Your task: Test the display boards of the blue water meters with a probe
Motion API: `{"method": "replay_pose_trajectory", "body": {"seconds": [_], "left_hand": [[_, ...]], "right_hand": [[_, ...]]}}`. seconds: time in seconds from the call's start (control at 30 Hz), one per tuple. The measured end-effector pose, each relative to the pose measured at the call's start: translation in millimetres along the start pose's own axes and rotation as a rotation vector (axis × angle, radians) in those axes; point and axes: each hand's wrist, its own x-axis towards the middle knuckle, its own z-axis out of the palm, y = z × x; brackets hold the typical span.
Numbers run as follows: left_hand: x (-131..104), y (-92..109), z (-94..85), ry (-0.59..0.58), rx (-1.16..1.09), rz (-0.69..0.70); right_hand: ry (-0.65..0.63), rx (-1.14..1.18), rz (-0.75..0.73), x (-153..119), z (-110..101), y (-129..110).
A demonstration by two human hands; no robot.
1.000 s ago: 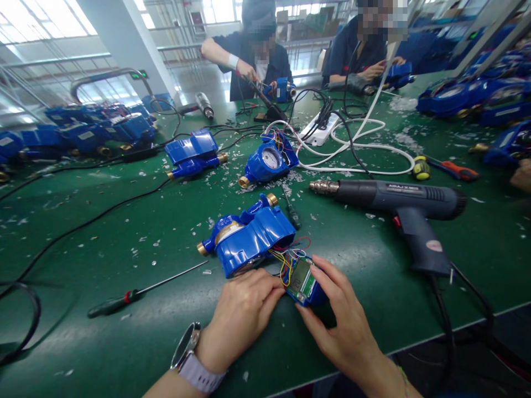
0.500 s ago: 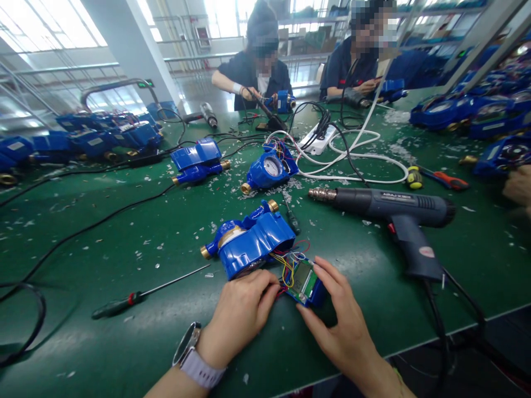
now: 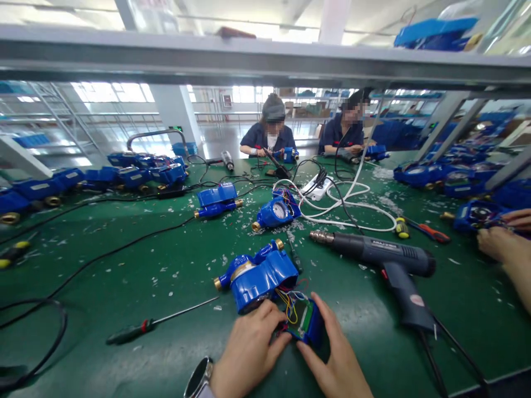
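My right hand [image 3: 336,354] is curled round a blue-cased circuit board with a display [image 3: 306,323], thumb at its near edge and fingers along the right side. At the board's left side, my left hand [image 3: 253,342] pinches the wires, of which a bit of red shows at the fingertips. Yellow, white and red wires [image 3: 291,307] run from the board to a blue water meter [image 3: 265,278] with brass ends, lying just beyond my hands. The meter's near underside is partly hidden by my left fingers.
A heat gun [image 3: 385,260] lies to the right, its cord trailing off the near edge. A screwdriver [image 3: 141,330] lies left. More water meters [image 3: 276,213], a power strip [image 3: 317,187] and white cable stand beyond. Co-workers sit opposite; another person's hands [image 3: 504,243] work at right.
The view has tilted up, bringing an overhead shelf into sight. My left fingers have moved closer to the board's near left corner, and its display face is turned more away. The right co-worker's hands now hold a meter.
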Motion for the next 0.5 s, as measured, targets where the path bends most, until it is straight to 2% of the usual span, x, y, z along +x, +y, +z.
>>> {"method": "replay_pose_trajectory", "body": {"seconds": [0.17,0.4,0.5], "left_hand": [[2,-5,2.5,0.030,-0.014,-0.003],[5,-3,-4.1,0.030,-0.117,-0.038],[2,1,-8.8,0.031,-0.142,-0.015]], "right_hand": [[0.047,0.020,-0.075,-3,4,12],[0.013,0.119,-0.041,-5,5,21],[0.011,0.257,-0.017,-10,6,21]]}}
